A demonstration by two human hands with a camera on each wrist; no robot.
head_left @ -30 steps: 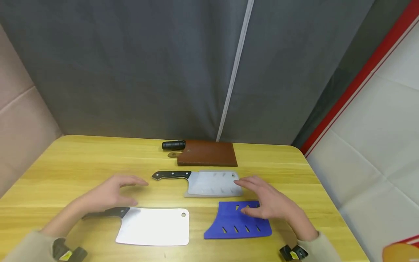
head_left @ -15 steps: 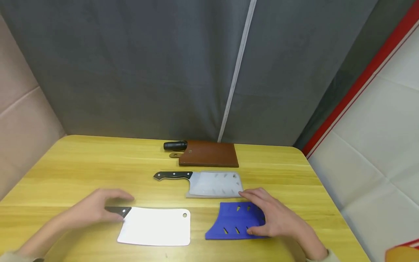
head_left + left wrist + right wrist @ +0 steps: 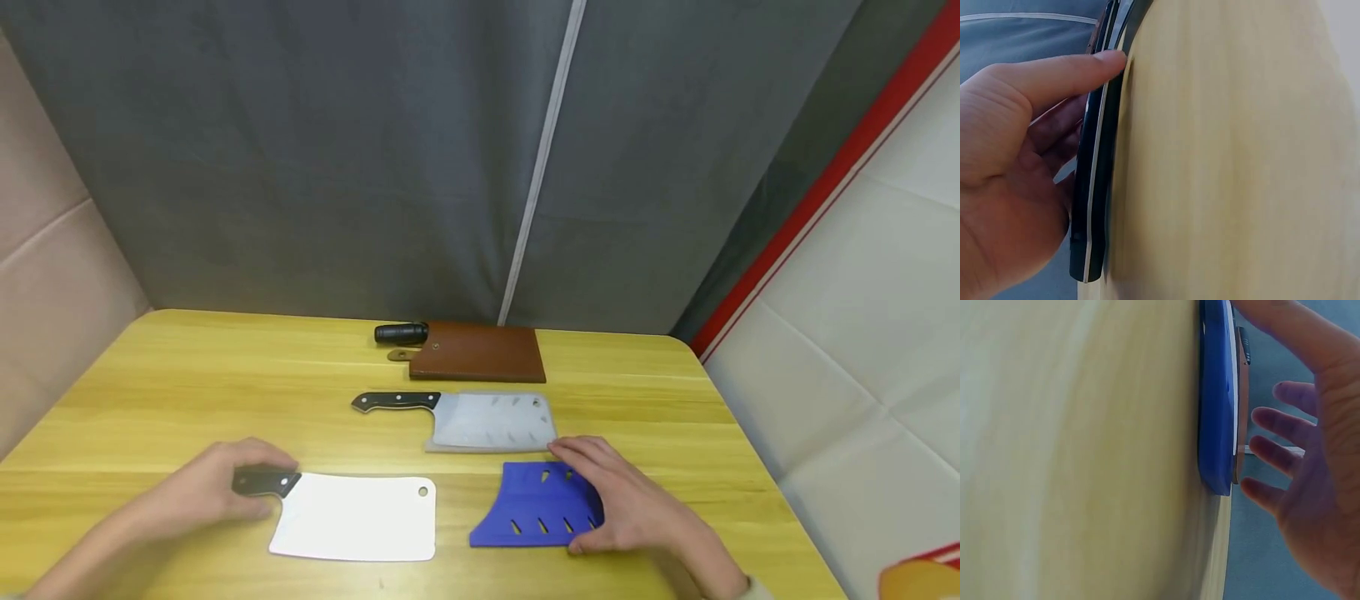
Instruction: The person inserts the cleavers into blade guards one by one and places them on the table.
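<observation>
A cleaver with a broad white blade [image 3: 352, 517] lies on the yellow wooden table [image 3: 172, 383] at the near left. My left hand [image 3: 225, 492] grips its black handle [image 3: 266, 482]. In the left wrist view the thumb [image 3: 1079, 72] lies on one side of the handle [image 3: 1092, 187] and the fingers curl behind it. To the right lies a blue blade sheath [image 3: 528, 508] with slots. My right hand [image 3: 618, 500] covers its right end. In the right wrist view the thumb touches the edge of the sheath [image 3: 1216, 406] while the spread fingers [image 3: 1272, 456] stay just off it.
A second cleaver [image 3: 393, 402] in a translucent sheath [image 3: 491, 421] lies just beyond the hands. Farther back a black-handled knife [image 3: 400, 333] sits in a brown leather sheath [image 3: 480, 354]. A grey curtain hangs behind the table; the table's right edge runs near a white wall.
My left hand pulled back from the table's middle and closed round the white cleaver's handle. My right hand slid nearer and settled over the blue sheath's right end.
</observation>
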